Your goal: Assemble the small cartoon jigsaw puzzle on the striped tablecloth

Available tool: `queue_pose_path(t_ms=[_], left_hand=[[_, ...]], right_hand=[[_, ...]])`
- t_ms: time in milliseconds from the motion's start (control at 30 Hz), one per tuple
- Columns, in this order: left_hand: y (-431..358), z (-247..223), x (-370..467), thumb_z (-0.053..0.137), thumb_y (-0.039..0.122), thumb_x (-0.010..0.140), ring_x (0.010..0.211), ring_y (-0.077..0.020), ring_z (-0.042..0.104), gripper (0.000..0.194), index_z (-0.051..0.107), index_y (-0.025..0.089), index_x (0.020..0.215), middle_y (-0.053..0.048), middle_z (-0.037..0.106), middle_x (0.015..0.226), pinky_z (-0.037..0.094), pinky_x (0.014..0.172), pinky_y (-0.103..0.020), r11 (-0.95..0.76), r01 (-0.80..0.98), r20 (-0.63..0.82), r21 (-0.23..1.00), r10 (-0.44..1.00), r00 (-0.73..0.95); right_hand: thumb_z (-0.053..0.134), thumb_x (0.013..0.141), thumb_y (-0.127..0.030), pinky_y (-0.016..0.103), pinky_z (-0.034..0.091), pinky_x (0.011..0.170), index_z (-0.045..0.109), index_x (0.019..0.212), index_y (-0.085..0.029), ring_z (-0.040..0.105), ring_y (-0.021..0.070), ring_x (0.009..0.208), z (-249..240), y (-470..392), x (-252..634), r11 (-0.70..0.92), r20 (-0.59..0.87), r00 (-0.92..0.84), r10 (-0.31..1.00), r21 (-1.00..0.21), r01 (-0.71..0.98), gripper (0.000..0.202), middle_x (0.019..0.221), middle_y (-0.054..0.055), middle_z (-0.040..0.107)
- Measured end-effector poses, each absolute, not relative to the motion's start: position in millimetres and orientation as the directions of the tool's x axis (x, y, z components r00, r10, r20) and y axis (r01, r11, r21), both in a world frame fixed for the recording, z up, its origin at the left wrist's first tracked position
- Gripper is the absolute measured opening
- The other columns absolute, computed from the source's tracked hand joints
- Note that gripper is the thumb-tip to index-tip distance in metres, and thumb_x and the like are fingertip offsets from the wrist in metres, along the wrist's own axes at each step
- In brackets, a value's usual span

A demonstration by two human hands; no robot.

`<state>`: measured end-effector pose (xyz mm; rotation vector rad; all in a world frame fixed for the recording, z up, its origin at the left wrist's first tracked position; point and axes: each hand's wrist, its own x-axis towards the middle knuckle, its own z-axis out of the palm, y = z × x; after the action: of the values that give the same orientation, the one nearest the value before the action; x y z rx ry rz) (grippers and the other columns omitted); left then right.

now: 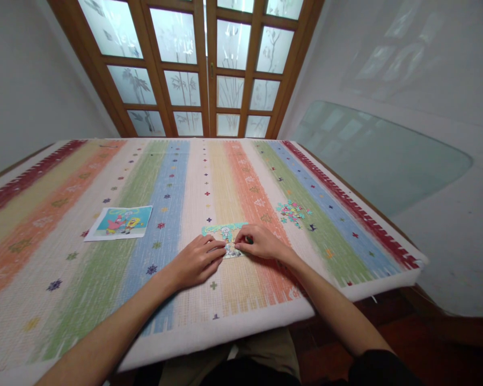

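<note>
A partly assembled jigsaw puzzle [225, 231] lies on the tablecloth in front of me, with a teal upper edge and a pale cartoon figure in its middle. My left hand [199, 260] rests at its left side, palm down, fingers stretched out and their tips on the puzzle's lower left. From the right, my right hand [261, 242] reaches over the puzzle, thumb and forefinger pinched at a puzzle piece near its lower middle. The fingers hide most of that piece and the puzzle's right part. Loose puzzle pieces [293, 213] are heaped to the right, mostly teal and pink.
A printed cartoon picture [123, 222] lies flat to the left. The striped tablecloth [145, 279] covers the whole table, whose front edge is close to my body. Wooden doors with frosted panes [183, 88] stand behind, and a glass panel [382, 153] is at the right wall.
</note>
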<state>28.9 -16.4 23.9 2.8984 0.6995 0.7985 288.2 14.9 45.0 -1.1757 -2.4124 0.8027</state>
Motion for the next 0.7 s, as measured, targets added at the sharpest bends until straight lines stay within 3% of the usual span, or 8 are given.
queue_pose_path(t_ms=[700], left_hand=[[-16.8,27.0,29.8,0.047,0.018,0.104,0.102,-0.0261,0.063,0.024,0.068,0.017,0.116,-0.011,0.074,0.118,0.052,0.087,-0.042,-0.902,0.41,0.486,0.135,0.421,0.766]], right_hand=[[0.069,0.092,-0.018,0.029,0.046,0.075,0.079,0.098,-0.017,0.064,0.0175,0.079,47.8,13.0,288.2,0.512,0.05,-0.623,0.781,-0.622,0.592,0.011,0.09,0.007,0.076]])
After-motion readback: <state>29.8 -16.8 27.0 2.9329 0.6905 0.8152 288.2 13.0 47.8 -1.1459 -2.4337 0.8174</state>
